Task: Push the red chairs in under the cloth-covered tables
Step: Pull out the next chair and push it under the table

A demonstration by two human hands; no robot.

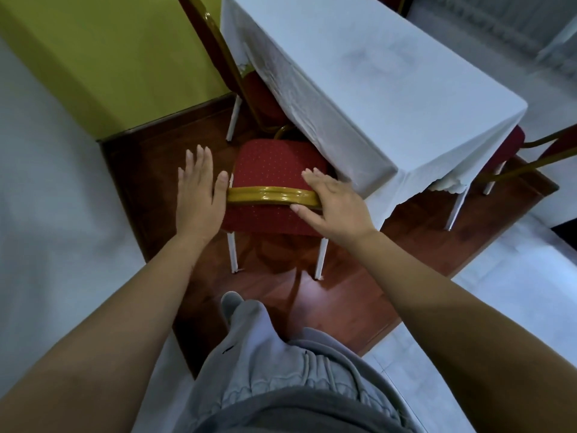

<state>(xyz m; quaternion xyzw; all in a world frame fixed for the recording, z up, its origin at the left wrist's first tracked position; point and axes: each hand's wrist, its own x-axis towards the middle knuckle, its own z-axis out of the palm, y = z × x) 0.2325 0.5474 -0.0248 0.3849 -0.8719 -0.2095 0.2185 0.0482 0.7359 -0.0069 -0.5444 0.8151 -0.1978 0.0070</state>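
We had the right hand (331, 201) flat on the red chair (274, 170) top rail (271, 195), fingers together, to push. Left hand (199, 189) beside it, fingers spread (not gripping). Seat sat partly under the desk (374, 73).

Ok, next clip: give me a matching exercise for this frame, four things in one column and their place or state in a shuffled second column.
Things:
1. left hand
2. right hand
3. near red chair
4. white tablecloth

Place or state:
A. draped over the table
B. resting on the gold top rail
C. seat partly under the cloth
D. open and flat, beside the rail's end

Pairs: 1-D, 2-B, 3-C, 4-A
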